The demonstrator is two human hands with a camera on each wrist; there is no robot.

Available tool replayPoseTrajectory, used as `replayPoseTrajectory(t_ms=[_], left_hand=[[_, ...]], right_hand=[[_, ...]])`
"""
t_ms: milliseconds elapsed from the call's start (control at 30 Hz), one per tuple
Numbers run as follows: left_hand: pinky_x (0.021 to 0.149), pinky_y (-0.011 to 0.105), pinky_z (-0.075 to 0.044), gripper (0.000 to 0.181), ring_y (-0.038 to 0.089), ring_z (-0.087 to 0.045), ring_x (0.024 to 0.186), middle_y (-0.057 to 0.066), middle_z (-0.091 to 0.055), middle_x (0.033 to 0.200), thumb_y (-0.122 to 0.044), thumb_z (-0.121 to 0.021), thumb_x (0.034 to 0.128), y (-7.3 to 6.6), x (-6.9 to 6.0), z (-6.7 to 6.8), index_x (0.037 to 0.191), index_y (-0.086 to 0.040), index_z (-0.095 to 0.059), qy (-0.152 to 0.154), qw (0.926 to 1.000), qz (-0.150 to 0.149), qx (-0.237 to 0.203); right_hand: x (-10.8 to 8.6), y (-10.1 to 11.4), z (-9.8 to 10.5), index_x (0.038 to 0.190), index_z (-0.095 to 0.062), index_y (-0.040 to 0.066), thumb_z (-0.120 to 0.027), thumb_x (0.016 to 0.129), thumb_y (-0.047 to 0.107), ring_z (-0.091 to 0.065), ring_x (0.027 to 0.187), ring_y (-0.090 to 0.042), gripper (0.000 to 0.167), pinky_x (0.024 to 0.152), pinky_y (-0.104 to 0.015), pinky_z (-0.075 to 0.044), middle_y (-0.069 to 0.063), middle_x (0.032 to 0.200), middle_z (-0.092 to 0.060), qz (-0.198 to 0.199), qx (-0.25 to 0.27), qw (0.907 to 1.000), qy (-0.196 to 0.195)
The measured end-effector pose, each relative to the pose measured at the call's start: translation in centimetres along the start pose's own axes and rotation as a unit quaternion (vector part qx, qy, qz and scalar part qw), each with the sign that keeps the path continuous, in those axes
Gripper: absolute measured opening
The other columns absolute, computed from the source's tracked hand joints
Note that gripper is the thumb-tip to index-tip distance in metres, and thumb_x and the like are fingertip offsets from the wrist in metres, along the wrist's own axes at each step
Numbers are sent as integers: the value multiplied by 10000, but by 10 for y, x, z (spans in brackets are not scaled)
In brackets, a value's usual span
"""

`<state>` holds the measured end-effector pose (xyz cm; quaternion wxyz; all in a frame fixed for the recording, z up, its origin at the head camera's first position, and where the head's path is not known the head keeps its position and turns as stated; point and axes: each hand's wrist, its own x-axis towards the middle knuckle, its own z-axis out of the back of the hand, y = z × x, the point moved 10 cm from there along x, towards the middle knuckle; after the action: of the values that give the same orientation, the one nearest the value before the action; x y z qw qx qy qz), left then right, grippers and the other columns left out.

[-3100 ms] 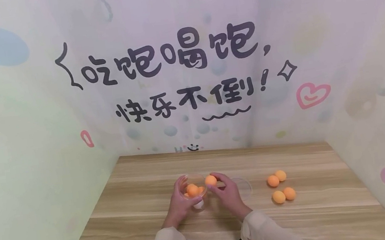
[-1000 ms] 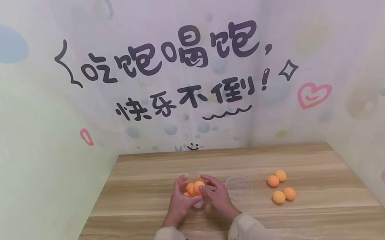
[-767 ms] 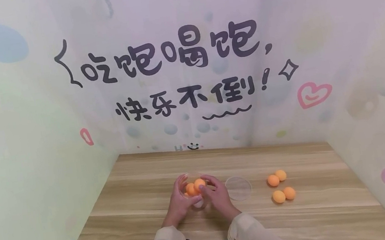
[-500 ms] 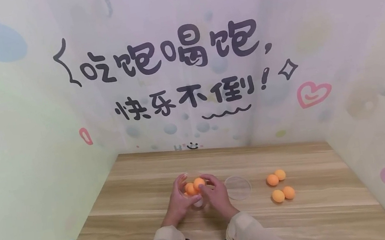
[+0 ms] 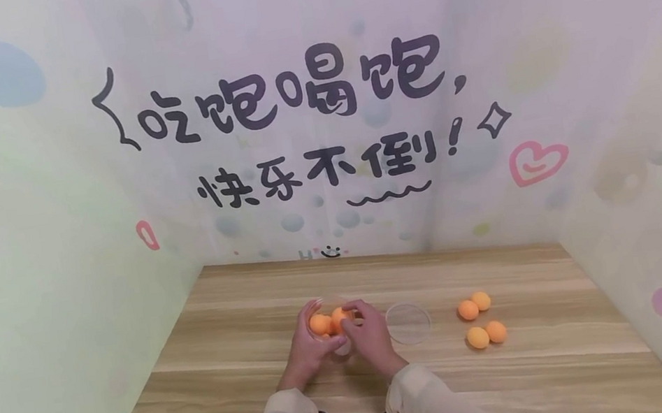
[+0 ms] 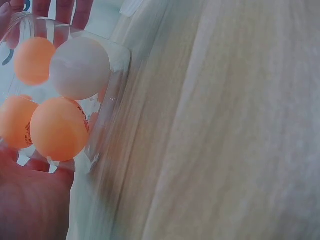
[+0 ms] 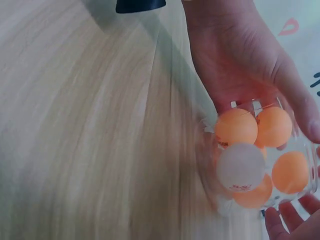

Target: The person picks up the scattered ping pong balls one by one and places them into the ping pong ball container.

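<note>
In the head view, the left hand (image 5: 308,352) grips the left side of a clear container (image 5: 333,299). Around its right side curls the right hand (image 5: 371,333), its thumb overlapping an orange ball (image 5: 341,319) near the rim. Another orange ball (image 5: 320,324) lies inside to the left. Both wrist views show a white ball (image 6: 80,68) (image 7: 241,167) and several orange balls (image 6: 59,129) (image 7: 236,127) through the clear wall. Whether the right thumb touches the orange ball or only the rim cannot be told.
A clear round lid-like disc (image 5: 409,323) lies on the wooden table (image 5: 242,296) right of the hands. Further right are two pairs of orange balls (image 5: 468,310) (image 5: 497,332). Printed fabric walls (image 5: 305,19) stand behind and at the sides.
The right hand, earlier pinching an orange ball beside the container, has moved left onto the container. Inside, the balls have shifted, one now lying further left.
</note>
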<state>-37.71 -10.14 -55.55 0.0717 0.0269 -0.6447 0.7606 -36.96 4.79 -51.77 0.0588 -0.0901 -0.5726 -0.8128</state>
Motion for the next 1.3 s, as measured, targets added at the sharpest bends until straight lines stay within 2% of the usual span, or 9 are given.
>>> replayPoseTrajectory(t_ms=[167, 500, 667, 767, 833, 1000, 1133, 1300], left_hand=[[1070, 444, -365, 950, 255, -447, 1268, 77, -382, 1506, -171, -887, 704, 5, 1, 0, 1470, -193, -326, -90, 9999, 21, 39], [1057, 425, -365, 953, 251, -452, 1266, 90, -425, 1470, -117, -900, 671, 1, 2, 0, 1454, -148, -358, -184, 9997, -141, -60], [1068, 432, -354, 953, 255, -437, 1282, 96, -410, 1479, -124, -889, 691, 2, 3, 0, 1468, -139, -336, -146, 9998, -123, -5], [1082, 466, -326, 958, 292, -421, 1295, 128, -400, 1485, -111, -885, 695, -2, 1, 0, 1473, -109, -326, -118, 9998, -135, -46], [1082, 480, -323, 951, 316, -420, 1294, 161, -405, 1475, -93, -881, 694, -12, -3, 0, 1467, -67, -328, -95, 9998, -189, -65], [1091, 465, -320, 937, 322, -413, 1304, 191, -400, 1470, -74, -869, 703, -33, -11, 1, 1459, -7, -320, 15, 9998, -194, -40], [1096, 447, -313, 949, 309, -404, 1311, 175, -387, 1483, -71, -866, 707, -35, -12, 0, 1471, -11, -306, 70, 9999, -100, -64], [1079, 477, -326, 953, 333, -410, 1297, 186, -394, 1472, -71, -870, 699, -30, -10, 0, 1466, -6, -308, 28, 9997, -213, -115]], right_hand=[[-1, -3, -1, 1113, -663, 90, -671, 901, 120, -601, 1046, -285, 213, 814, -416, -555, -78, 1188, -635, 35, 158, 9999, 22], [-3, -7, 4, 1174, -653, 51, -694, 906, 111, -584, 1096, -341, 278, 870, -467, -525, -122, 1217, -625, 433, 561, 9975, 11], [-12, 10, 12, 1187, -617, -45, -671, 912, 63, -547, 1120, -454, 300, 884, -555, -494, -240, 1207, -601, 559, 827, 9948, 215], [-18, 23, 19, 1195, -605, -69, -676, 913, 90, -549, 1115, -466, 332, 885, -516, -505, -268, 1205, -598, 609, 834, 9940, 359], [-19, 24, 22, 1202, -608, -59, -685, 909, 112, -564, 1102, -443, 348, 874, -455, -522, -258, 1205, -604, 626, 769, 9943, 387], [-16, -1, 22, 1199, -630, -19, -704, 897, 122, -591, 1068, -384, 342, 830, -392, -538, -200, 1188, -634, 639, 639, 9954, 321], [-15, -22, 26, 1178, -655, 35, -727, 883, 164, -611, 1049, -348, 330, 823, -368, -546, -135, 1168, -652, 582, 489, 9968, 254], [-17, -30, 36, 1172, -646, 7, -733, 877, 151, -602, 1051, -390, 340, 824, -382, -547, -177, 1164, -644, 588, 493, 9968, 239]])
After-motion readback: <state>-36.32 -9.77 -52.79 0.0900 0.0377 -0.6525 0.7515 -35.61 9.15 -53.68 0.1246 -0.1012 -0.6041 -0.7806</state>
